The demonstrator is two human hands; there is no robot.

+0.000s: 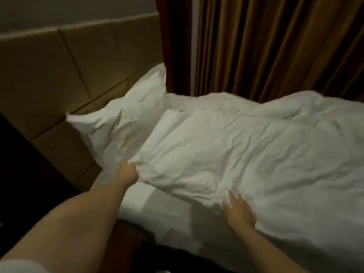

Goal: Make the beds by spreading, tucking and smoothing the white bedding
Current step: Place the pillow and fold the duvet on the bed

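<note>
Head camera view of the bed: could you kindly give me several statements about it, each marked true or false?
1. The left hand grips the duvet at its corner next to the pillow. True.
2. The right hand is a fist held clear of the bedding. False: it lies flat, fingers straight, on the duvet's near edge.
3. The pillow leans against the headboard. True.
4. The curtain behind the bed is white. False: it is brown.
5. The duvet lies perfectly smooth. False: it is creased all over.
</note>
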